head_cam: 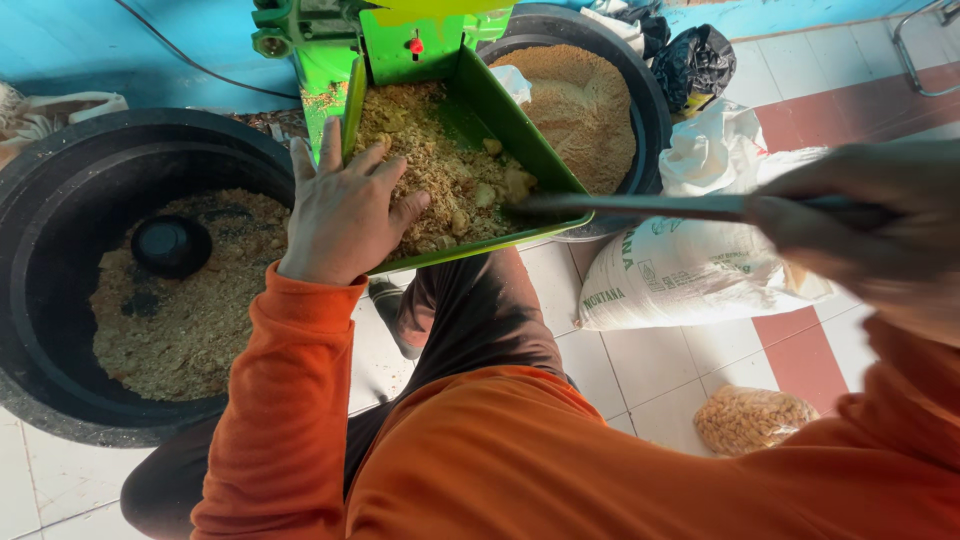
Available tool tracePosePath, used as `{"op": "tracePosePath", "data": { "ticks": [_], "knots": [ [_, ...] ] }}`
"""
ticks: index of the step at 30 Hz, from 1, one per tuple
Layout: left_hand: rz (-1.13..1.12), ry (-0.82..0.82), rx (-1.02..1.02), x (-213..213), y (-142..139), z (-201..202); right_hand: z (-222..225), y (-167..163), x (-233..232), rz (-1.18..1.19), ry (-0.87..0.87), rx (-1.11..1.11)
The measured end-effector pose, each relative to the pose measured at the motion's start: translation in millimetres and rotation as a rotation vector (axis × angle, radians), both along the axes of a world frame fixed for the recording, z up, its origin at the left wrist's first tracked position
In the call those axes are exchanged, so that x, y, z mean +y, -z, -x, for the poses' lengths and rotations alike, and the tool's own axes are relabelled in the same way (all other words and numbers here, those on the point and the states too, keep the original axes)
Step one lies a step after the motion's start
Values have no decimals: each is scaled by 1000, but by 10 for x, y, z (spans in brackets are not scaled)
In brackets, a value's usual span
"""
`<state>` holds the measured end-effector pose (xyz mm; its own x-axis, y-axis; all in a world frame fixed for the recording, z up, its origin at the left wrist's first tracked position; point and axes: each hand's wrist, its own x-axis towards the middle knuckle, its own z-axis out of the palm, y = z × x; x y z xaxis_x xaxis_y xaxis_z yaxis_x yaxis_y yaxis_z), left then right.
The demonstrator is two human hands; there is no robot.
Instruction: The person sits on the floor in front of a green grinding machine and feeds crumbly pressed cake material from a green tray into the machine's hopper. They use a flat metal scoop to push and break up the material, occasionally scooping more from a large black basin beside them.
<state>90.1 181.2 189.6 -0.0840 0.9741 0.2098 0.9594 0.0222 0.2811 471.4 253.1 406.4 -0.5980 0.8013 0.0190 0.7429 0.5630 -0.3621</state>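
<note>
My left hand point(343, 210) lies palm down with fingers spread on the coarse yellowish meal point(440, 160) in the green metal hopper tray point(520, 130) of a green machine point(395, 40). My right hand point(860, 220), blurred and close to the camera, grips a long dark metal rod point(640, 207). The rod's tip reaches into the meal at the tray's right side. Both arms wear orange sleeves.
A big black tub point(60, 200) at left holds coarse meal and a small black bowl point(171, 245). Behind the tray a second black tub point(640, 90) holds finer meal. A white sack point(700, 260), a clear bag of corn kernels point(752, 418) and a black bag point(695, 60) lie on the tiled floor.
</note>
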Motion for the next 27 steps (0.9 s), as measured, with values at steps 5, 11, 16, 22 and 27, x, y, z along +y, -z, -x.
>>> {"op": "tracePosePath", "data": {
  "ticks": [5,11,16,22,27],
  "knots": [
    [20,-9,0,-19,-13,8,675,297,-105,-160,-297,195],
    [-45,-14,-5,-37,-15,8,963,767,-103,-450,-248,262],
    [-125,-5,8,-36,-10,-4,1127,848,-125,-505,-256,273],
    [-70,-6,23,-35,-20,18,1079,855,-217,-451,-154,329],
    [-221,20,32,-45,-12,15,1157,948,-153,-552,-189,282]
  ]
}}
